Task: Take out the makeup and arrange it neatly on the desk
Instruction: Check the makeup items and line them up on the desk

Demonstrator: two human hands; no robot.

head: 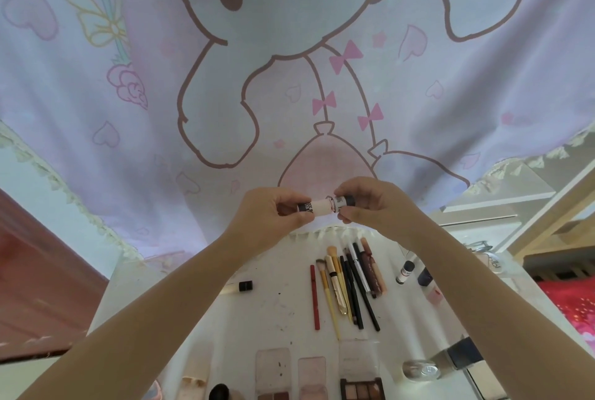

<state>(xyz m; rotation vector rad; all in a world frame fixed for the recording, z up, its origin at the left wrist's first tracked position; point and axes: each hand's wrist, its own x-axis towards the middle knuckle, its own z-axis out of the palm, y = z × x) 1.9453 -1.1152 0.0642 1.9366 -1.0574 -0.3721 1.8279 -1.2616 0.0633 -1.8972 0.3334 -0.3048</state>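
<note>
Both hands raised above the desk (283, 299), in front of the curtain (128, 142). Left hand (273, 216) pinches the dark-capped left end of a small tube (320, 206) between thumb and curled fingers. Right hand (370, 203) pinches the tube's other end, at a white-labelled part with a dark tip. Tube lies level between the two hands, pale pink middle showing in the gap. Whether the right-hand piece is a loosened cap or joined on, cannot tell.

Relative to the desk, tube is up in the air, over the far edge, not touching it.

On the desk, middle: a row of brushes and pencils (347, 287) lying side by side, packed close, tips pointing roughly away. Red pencil (314, 296) just left of that row, slightly apart. Right of the row: small white bottle (404, 272) with dark cap, a dark jar (425, 275) beside it. Left part of desk: a clear tube with black cap (241, 287), lying flat, partly behind the left forearm. Near edge: two pale palettes (273, 370) side by side, an open eyeshadow palette (362, 388) with brown pans right of them, a silvery round compact (420, 369) further right. A dark brush head (219, 392) at the bottom left edge.

No containers clearly seen.
</note>
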